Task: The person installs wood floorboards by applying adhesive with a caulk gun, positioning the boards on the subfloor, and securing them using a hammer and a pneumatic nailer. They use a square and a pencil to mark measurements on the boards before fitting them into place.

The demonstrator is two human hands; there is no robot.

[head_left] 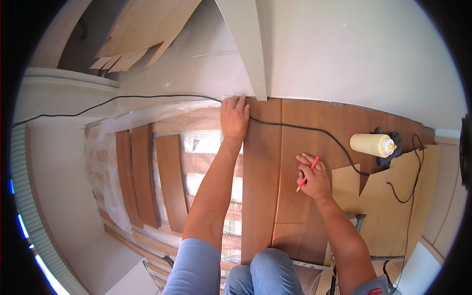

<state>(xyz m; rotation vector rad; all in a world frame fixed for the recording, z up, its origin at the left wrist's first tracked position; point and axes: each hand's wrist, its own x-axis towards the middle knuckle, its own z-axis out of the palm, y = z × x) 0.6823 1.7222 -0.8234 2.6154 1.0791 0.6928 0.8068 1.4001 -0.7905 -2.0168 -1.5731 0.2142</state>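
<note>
My left hand reaches to the far end of a brown wooden floorboard, by the wall and the foot of a white post. Its fingers are stretched out toward the wall, and it grips nothing that shows. A red pencil sits in my right hand, its point tilted down to the left over the laid boards. A black cable runs across the boards between the hands and passes by the left hand.
Loose planks lie over joists and foil at left, beside clear plastic sheeting. A yellow bottle lies on the boards at right, next to cut cardboard. A wooden sheet hangs or leans at upper left.
</note>
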